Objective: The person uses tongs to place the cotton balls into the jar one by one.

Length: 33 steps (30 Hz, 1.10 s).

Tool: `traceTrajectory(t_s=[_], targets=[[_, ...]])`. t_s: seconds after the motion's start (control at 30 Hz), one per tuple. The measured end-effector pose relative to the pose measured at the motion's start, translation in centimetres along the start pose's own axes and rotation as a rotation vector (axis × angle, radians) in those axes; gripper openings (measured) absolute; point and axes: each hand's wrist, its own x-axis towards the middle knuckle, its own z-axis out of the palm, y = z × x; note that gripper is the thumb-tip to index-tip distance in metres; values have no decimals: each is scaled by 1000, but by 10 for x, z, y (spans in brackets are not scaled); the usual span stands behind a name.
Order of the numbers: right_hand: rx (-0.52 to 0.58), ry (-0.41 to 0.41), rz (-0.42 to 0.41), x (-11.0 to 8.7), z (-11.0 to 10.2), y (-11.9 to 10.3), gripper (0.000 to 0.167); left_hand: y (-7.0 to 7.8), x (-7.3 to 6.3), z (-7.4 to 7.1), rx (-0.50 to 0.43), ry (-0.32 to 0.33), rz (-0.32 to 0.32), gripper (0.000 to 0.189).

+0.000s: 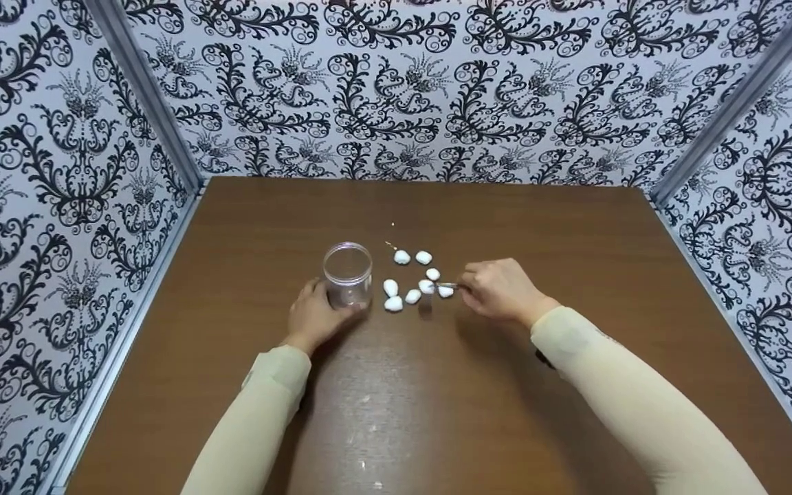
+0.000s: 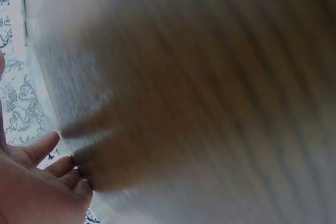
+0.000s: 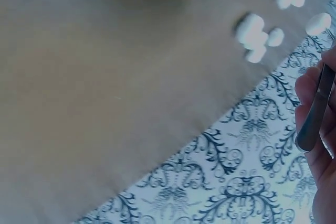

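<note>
My left hand (image 1: 318,316) holds a clear plastic jar (image 1: 349,278) low down, fingers on its left side and thumb in front. The jar stands upright, its round mouth uncovered. In the left wrist view only part of the left hand (image 2: 50,182) shows; the jar cannot be made out. My right hand (image 1: 499,289) pinches metal tweezers (image 3: 316,108), which point left. At their tips is a white cotton ball (image 1: 426,286), seemingly raised, with a dark patch below it. More cotton balls (image 1: 393,303) lie between the two hands.
Two cotton balls (image 1: 423,257) sit farther back, one beside a thin small stick (image 1: 390,245). A tiny white speck (image 1: 392,224) lies behind them. Patterned walls (image 1: 396,89) enclose the brown table (image 1: 396,412) at the back and both sides.
</note>
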Motion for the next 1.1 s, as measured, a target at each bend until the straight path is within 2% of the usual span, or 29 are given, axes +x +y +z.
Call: traceTrajectory(t_s=[0.2,0.37,0.5,0.6,0.83,1.1], targets=[[5,36,-8,36,-11,-2,5,-1,0,0,1,-10,-14,96],[4,96,-8,67,-17,-9,7,1,0,-2,0,-13,-21,97],[-2,116,-22,89,-14,-20,6,2,0,-2,6,-1,-19,97],[-5,93,-33,101,-9,-29,8,2,-1,-1,12,2,-14,98],[-13,45,-40,110,2,-42,9,4,-2,0,0,17,-12,98],[-18,27,-47,111,4,-44,10,2,-2,-1,-2,21,-20,98]])
